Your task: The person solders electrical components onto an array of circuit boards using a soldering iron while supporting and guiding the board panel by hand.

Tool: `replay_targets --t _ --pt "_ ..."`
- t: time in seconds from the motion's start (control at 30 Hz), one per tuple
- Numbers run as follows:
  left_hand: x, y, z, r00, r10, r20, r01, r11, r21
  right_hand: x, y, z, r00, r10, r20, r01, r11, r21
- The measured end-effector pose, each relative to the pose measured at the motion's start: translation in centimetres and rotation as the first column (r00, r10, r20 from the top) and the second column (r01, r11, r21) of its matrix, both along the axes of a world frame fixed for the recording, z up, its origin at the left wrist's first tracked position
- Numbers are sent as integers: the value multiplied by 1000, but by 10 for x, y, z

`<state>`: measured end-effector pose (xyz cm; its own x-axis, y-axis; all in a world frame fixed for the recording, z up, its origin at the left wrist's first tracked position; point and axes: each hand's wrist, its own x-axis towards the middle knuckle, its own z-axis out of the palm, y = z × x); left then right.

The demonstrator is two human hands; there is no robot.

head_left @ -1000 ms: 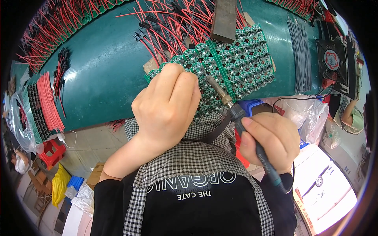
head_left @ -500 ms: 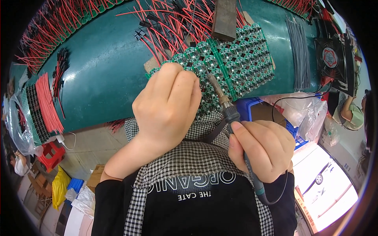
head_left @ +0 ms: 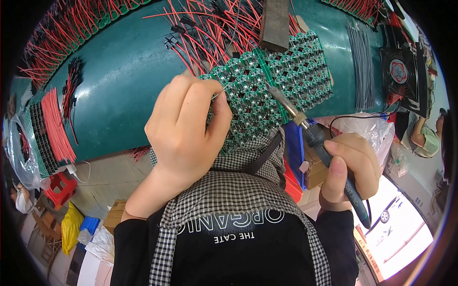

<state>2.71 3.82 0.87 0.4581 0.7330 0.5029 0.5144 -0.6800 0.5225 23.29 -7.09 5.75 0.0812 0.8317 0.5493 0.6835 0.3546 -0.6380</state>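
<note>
left hand [head_left: 186, 128] pinching a thin wire over the green circuit boards [head_left: 267, 90] | right hand [head_left: 350, 169] at 4 o'clock gripping the soldering iron [head_left: 315, 138], tip on the boards | red wires [head_left: 205, 33] at 12

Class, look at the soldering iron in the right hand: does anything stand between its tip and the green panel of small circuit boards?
Nothing visible does. The soldering iron, held in the right hand, has its tip right at the panel of circuit boards. The left hand rests on the panel's left part, beside the tip, not across its path.

Circuit panel [head_left: 267, 90] on table [head_left: 119, 86]; fan [head_left: 400, 71] right, wire bundles [head_left: 57, 124] left.
</note>
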Motion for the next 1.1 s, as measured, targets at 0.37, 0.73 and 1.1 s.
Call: replay_targets --t 0.37,0.73,1.1 --pt "14 5 -2 1000 -1 -11 2 999 45 -1 21 -5 997 72 13 -71 997 -27" --pt "11 7 1 999 4 -48 -1 998 56 -6 25 -1 998 67 -18 -69 991 -116" --pt "13 4 1 993 11 -119 -8 1000 28 2 31 6 992 127 -20 -128 974 -189"
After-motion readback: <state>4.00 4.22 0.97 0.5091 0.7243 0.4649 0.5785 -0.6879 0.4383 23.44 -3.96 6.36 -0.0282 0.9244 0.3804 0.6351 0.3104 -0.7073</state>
